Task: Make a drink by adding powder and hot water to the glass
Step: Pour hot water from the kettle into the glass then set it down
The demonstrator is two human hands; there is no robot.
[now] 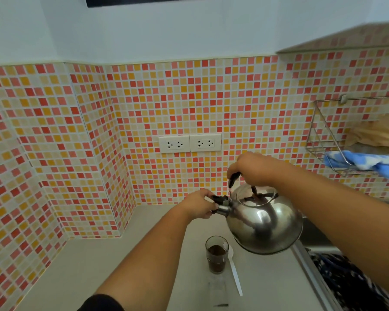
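On the pale counter (126,261) below mosaic tile, my right hand (254,168) gripped the steel kettle (265,223) handle, left fingers (202,204) pinched its spout cap, the powder-filled glass (217,254) stood below beside a white spoon (235,272); I judged steam could scald those fingers, or a misaimed pour splash.

Right hand (255,168) holding steel kettle (264,223) above glass (216,254) w/ powder, left hand (199,205) at spout cap
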